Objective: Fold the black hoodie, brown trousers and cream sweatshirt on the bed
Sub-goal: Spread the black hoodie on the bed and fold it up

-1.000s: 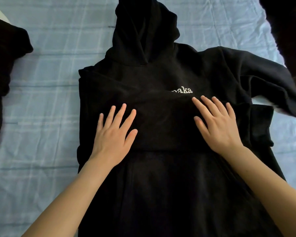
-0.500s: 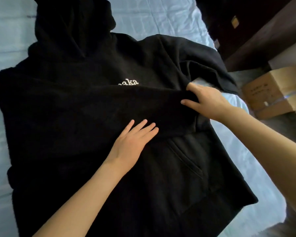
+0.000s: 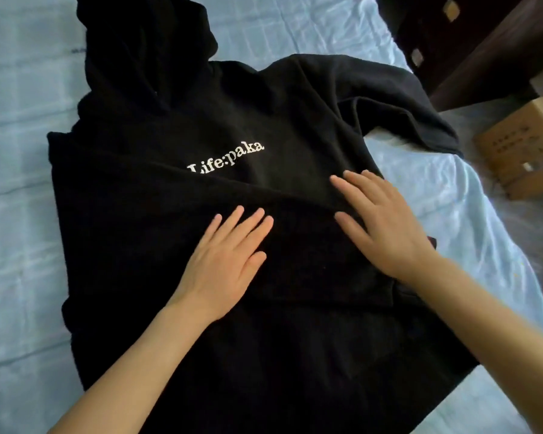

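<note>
Both hands lie flat, fingers straight and slightly spread, gripping nothing. The left hand (image 3: 229, 261) and the right hand (image 3: 386, 223) press palm-down side by side on a sleeve folded across the chest of the black fleece hoodie (image 3: 132, 220). The hoodie is spread front-up on the pale blue checked bed sheet (image 3: 19, 183), with its hood toward 11 o'clock. White lettering (image 3: 226, 158) sits at 12 o'clock from the left hand. The other sleeve (image 3: 398, 98) bends at 1 o'clock from the right hand. A brown cardboard box (image 3: 521, 151) lies off the bed at 3 o'clock, and dark wooden furniture (image 3: 483, 42) stands at 2 o'clock.
</note>
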Demonstrator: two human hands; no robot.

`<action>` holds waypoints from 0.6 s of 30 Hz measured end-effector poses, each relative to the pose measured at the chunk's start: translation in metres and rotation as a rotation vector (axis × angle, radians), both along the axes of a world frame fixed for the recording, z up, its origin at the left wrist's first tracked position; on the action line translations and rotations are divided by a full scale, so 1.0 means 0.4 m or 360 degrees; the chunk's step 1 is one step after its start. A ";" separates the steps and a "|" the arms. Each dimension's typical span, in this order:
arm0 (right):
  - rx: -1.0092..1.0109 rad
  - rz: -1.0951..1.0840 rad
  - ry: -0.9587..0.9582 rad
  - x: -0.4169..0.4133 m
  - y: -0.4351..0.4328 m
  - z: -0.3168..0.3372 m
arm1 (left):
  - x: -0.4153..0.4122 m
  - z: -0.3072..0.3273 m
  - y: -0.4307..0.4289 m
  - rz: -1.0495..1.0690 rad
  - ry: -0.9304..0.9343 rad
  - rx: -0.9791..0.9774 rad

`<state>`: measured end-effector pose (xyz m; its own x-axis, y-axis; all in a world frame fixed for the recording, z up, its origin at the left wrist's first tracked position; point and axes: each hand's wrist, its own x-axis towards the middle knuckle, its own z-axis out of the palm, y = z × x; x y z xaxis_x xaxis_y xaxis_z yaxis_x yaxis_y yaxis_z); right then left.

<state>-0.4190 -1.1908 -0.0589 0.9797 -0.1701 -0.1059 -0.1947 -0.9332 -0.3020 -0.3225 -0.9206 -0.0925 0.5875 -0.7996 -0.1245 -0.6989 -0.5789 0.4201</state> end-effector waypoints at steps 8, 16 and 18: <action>-0.0161 0.0155 0.0194 -0.018 0.138 -0.142 | 0.102 -0.089 0.049 0.0144 -0.0289 0.0330; -0.0221 -0.0085 0.0102 -0.096 0.083 -0.181 | 0.105 -0.147 0.154 0.0445 -0.0390 0.0358; -0.0204 -0.0074 0.0103 -0.091 0.086 -0.184 | 0.107 -0.140 0.146 0.0423 -0.0365 0.0352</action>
<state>-0.4556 -1.1563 -0.1325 0.9623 -0.2313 -0.1433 -0.2537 -0.9529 -0.1660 -0.2797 -0.8622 -0.1484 0.8024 -0.5850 -0.1182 -0.5739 -0.8107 0.1158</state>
